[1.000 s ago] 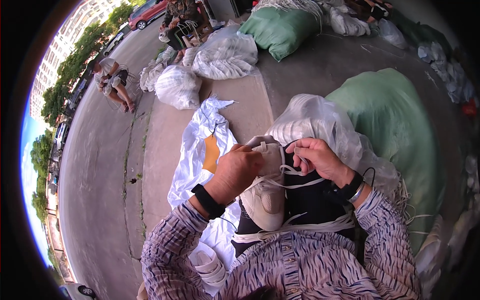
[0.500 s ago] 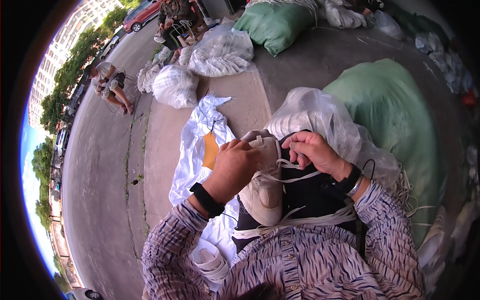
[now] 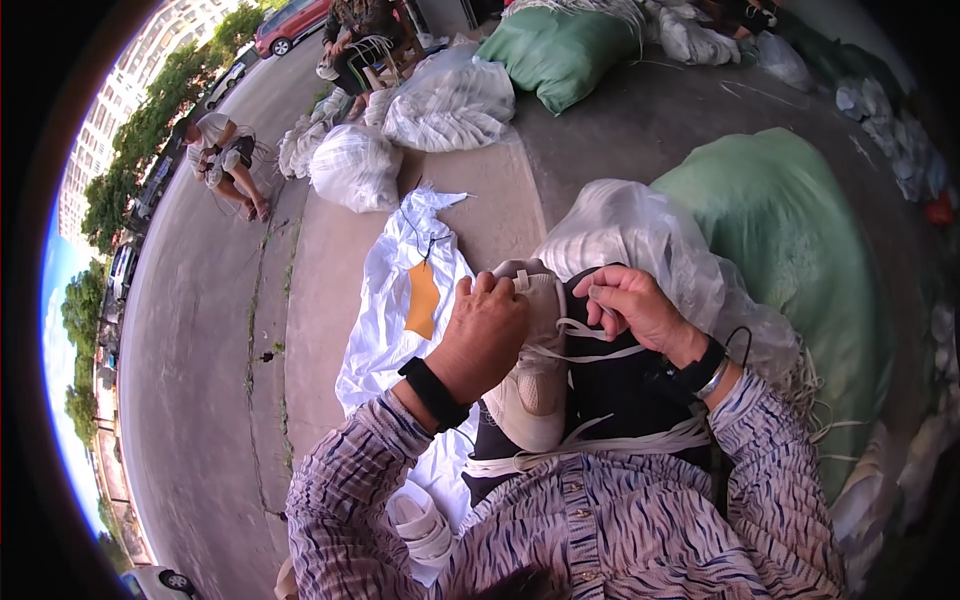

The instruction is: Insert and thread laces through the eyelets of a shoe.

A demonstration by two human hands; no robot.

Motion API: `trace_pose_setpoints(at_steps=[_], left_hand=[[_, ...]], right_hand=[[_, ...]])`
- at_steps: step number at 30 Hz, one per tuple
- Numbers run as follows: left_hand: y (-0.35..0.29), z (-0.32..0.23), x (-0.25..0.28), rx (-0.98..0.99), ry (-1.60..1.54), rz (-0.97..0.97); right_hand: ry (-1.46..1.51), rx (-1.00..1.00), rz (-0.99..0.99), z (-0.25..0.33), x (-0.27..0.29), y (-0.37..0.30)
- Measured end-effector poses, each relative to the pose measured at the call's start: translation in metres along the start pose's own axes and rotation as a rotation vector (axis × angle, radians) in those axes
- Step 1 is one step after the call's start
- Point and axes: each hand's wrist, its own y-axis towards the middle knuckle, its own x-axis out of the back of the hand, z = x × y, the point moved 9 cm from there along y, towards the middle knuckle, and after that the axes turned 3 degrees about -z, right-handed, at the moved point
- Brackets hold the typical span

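A pale beige sneaker (image 3: 537, 402) lies on my dark-clad lap, its toe pointing toward me. My left hand (image 3: 487, 335) is closed over the left side of its lacing area, and the back of the hand hides what the fingers grip. To the right of the shoe's opening, my right hand (image 3: 635, 308) pinches thumb against fingers at a white shoelace (image 3: 600, 353) that runs out from the shoe. The shoe's middle is partly covered by my left hand. More flat white laces (image 3: 640, 440) lie across my lap below the toe.
Left of my lap lies a crumpled white sheet (image 3: 375, 350) with an orange-yellow piece (image 3: 423, 300) on it. White shoe parts (image 3: 422, 530) sit by my left elbow. A clear bag (image 3: 620, 225) and a big green sack (image 3: 775, 220) stand at right. A person (image 3: 225, 165) sits farther off.
My left hand has shifted slightly right and turned, covering more of the shoe's laced middle. My right hand has moved slightly to the right, still pinching. The shoe stays on my lap.
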Motion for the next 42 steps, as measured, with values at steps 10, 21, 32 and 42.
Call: trace_pose_setpoints(at_steps=[10, 21, 32, 42], left_hand=[[-0.016, 0.013, -0.015, 0.145, -0.198, -0.137], [-0.013, -0.001, -0.014, 0.215, -0.265, -0.273], [-0.028, -0.008, -0.005, 0.185, -0.256, -0.469], [-0.02, -0.018, -0.011, 0.061, -0.218, -0.41]], right_hand=[[0.077, -0.01, 0.005, -0.002, -0.001, 0.001], [0.064, -0.004, -0.01, 0.001, -0.004, -0.005], [0.015, -0.041, -0.019, -0.001, -0.005, -0.002], [0.007, -0.062, -0.033, 0.002, -0.007, -0.003]])
